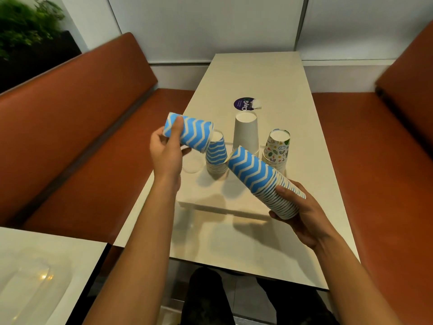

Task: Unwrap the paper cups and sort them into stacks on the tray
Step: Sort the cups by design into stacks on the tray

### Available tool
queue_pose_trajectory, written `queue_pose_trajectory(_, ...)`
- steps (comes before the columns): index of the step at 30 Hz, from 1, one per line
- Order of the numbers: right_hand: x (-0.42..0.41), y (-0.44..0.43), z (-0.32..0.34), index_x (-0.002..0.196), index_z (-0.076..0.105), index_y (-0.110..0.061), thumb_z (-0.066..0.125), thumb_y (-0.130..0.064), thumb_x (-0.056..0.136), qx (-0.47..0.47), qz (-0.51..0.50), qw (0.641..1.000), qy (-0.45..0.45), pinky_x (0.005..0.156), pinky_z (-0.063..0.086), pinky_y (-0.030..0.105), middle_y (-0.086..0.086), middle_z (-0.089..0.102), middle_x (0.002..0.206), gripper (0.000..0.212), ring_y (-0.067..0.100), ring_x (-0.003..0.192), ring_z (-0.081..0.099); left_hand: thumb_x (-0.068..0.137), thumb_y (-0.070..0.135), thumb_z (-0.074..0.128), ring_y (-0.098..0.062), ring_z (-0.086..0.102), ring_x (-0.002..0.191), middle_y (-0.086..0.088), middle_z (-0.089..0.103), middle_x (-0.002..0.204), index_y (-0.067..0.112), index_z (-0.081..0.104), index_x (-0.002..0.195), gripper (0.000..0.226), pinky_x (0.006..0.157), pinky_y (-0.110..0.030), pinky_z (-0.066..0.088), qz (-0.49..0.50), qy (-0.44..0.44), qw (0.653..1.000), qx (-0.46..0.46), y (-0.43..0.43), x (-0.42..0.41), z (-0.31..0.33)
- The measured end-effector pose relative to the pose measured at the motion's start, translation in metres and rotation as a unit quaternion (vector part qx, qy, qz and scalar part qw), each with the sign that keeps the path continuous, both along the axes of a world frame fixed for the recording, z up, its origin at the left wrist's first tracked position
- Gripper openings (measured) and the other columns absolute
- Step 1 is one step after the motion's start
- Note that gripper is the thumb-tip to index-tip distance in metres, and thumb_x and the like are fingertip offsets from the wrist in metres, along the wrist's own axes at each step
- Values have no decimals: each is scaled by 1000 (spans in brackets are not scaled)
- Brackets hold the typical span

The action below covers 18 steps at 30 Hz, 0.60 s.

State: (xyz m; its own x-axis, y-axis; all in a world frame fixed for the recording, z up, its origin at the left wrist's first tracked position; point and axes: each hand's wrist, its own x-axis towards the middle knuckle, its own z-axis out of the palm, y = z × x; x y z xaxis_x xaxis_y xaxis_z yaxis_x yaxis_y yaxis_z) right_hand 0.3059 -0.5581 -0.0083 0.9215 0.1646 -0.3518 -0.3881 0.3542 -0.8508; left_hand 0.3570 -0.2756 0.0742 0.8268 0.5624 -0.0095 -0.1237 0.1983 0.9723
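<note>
head camera, looking down at a pale table (246, 242) between two orange benches. the left hand (165, 152) grips a short stack of blue zigzag cups (188, 134), held sideways above the table. the right hand (302, 215) wraps around a longer blue zigzag stack (260, 178), tilted up to the left. on the white tray (206, 199) stand three upside-down stacks: blue zigzag cups (216, 154), plain white cups (245, 132) and doodle-print cups (276, 147). a purple sticker (244, 104) lies beyond them.
</note>
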Motion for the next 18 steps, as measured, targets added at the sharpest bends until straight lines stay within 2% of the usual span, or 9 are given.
queue_pose_trajectory(3,-1,-4,-4,124,64,-18,83,-29,69,8,-10,1000,7,74,63,39,10,71,114,60,25,99,71,89,32,81,0,70,90,5,69,106,16,56,120,43,78,-30,62,13,-21,995,95,2,22,3)
queue_pose_trajectory(5,-1,-5,-6,125,63,-17,86,-27,70,11,-16,1000,12,74,63,39,10,71,115,60,26,101,70,84,29,86,8,67,83,6,69,106,17,58,118,46,73,-19,57,-6,-26,986,166,0,37,1)
queue_pose_trajectory(10,0,-4,-6,122,64,-17,85,-26,68,7,-26,1000,7,72,63,38,9,72,112,58,22,94,72,80,37,88,-1,64,94,8,67,114,18,59,127,58,70,-8,50,-59,9,952,302,-11,66,-10)
queue_pose_trajectory(11,0,-4,-5,121,64,-17,88,-24,69,4,-25,1000,5,72,63,38,9,72,112,58,22,93,73,81,39,88,-5,64,97,8,66,116,19,58,128,59,73,-11,51,-69,25,945,318,-13,70,-14)
queue_pose_trajectory(15,0,-3,-5,124,63,-16,88,-25,72,0,-26,1000,1,70,62,37,11,72,116,58,23,96,73,81,41,87,-16,65,105,5,64,120,22,57,130,61,91,-36,58,-99,81,931,342,-15,81,-32)
queue_pose_trajectory(18,0,-2,-4,124,63,-16,88,-25,71,-1,-25,1000,0,69,62,37,10,73,115,60,23,95,73,81,40,86,-18,65,110,7,62,120,21,55,133,63,93,-36,57,-124,104,926,341,-15,79,-41)
